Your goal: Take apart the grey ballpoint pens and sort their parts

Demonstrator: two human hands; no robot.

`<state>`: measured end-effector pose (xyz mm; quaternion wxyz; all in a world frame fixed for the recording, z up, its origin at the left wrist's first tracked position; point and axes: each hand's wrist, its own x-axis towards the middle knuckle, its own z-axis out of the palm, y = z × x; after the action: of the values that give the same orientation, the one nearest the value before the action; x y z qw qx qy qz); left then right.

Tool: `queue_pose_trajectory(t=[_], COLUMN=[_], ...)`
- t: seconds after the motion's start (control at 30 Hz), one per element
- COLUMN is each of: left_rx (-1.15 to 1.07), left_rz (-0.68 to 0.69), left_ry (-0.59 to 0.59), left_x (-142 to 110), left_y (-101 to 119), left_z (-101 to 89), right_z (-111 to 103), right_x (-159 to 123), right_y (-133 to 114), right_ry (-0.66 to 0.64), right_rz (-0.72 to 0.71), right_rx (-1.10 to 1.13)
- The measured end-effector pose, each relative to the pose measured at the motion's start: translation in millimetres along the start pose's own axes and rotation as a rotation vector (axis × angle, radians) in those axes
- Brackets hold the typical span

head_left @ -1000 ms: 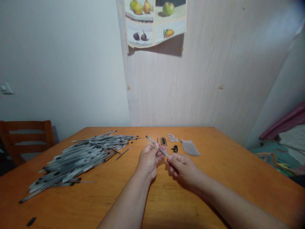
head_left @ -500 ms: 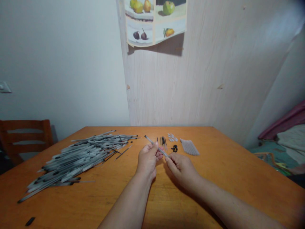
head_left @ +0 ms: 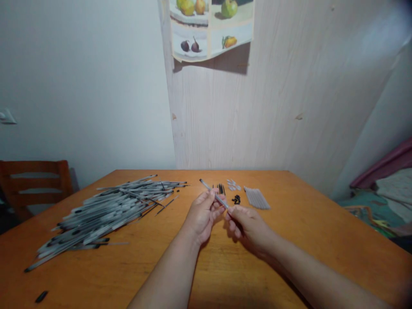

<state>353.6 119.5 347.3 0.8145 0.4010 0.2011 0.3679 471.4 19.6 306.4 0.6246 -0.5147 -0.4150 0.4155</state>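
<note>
A slim translucent pen (head_left: 221, 201) with a dark far end slants between my hands above the table. My left hand (head_left: 204, 211) is closed around its middle, thumb on top. My right hand (head_left: 246, 223) pinches the near end between thumb and fingers; the tip there is hidden. Just beyond my hands lie several thin black refills (head_left: 220, 189), small clear pen tips (head_left: 233, 185), a cluster of short black plugs (head_left: 236, 199) and a row of clear pen barrels (head_left: 257, 198).
A large heap of pens (head_left: 106, 210) covers the left of the wooden table (head_left: 257, 274). A black cap (head_left: 41, 296) lies near the front left corner. A wooden chair (head_left: 38, 168) stands at the left, and folded cloth (head_left: 394, 189) is at the right. Behind rises a wall.
The pen and both hands have shifted very slightly to the right. My right hand has turned a little at the pen's near end, showing more of its lower fingers.
</note>
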Motion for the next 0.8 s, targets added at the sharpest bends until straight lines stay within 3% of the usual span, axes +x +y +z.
queue_pose_trajectory(t=[0.17,0.37,0.63,0.8], left_rx=[-0.034,0.024,0.023,-0.077], left_rz=[-0.053,-0.027,0.031,0.082], left_ry=[-0.063,-0.037,0.123,0.259], left_x=[-1,-5,-5,0], left_y=[0,2,-8,1], left_z=[-0.4,4.1,15.5,8.9], right_z=[3,5,12,18], right_x=[-4,-5,-4,-6], right_y=[-8,-12,-5,5], right_ry=[-0.123,-0.155,-0.091,-0.027], right_rz=[0.116,0.154,0.064,-0.009], right_rx=[0.202,0.290,0.091,-0.091])
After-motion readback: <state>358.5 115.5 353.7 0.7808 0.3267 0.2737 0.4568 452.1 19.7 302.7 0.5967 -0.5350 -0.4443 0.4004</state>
